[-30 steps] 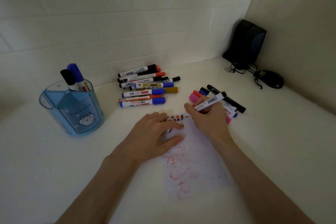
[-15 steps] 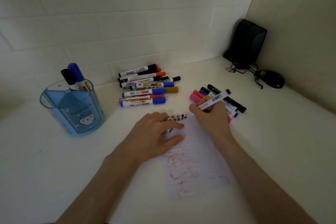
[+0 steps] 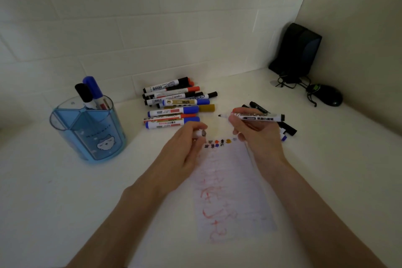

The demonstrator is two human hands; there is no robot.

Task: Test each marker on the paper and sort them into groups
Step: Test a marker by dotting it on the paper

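Observation:
My right hand [image 3: 254, 137] grips an uncapped white marker [image 3: 261, 117], held level above the paper's top edge with its black tip pointing left. My left hand [image 3: 185, 150] is curled at the paper's top left corner, pinching a small pale piece [image 3: 201, 133] that looks like a cap. The lined paper [image 3: 235, 191] carries red scribbles and a row of small colour test marks [image 3: 217, 143] between my hands. A pile of capped markers [image 3: 174, 104] lies behind. A second group of markers [image 3: 288, 129] lies partly hidden behind my right hand.
A blue clear pen holder [image 3: 87, 132] stands at the left with a black-capped and a blue-capped marker [image 3: 92, 91] in it. A black speaker [image 3: 297, 50] and a black mouse [image 3: 326, 94] with cables sit in the back right corner against the walls.
My right hand lifted the marker off the paper and turned it level, tip to the left. My left hand rose from lying flat on the paper and curled around the small pale piece.

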